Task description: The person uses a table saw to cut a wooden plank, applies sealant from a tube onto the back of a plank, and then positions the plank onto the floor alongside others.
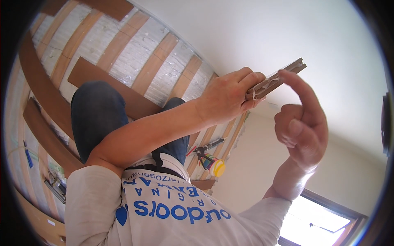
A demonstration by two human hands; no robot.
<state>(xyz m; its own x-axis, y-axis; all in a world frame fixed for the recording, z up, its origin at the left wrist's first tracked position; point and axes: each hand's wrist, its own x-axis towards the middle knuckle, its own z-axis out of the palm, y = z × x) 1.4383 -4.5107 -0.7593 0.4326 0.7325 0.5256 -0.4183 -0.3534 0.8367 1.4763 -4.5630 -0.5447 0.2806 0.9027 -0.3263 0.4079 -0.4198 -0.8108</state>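
One head-worn fisheye view, apparently tilted steeply, close on the raised hands

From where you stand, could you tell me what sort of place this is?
Probably a room under renovation: wooden battens laid over foil insulation, loose boards, a caulking gun; the left hand holds a plank offcut.

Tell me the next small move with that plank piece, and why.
Probably, with the right hand, slide the index fingertip along the plank piece edge: the left hand grips it, and the fingertip rests at its end, near a whitish smear.
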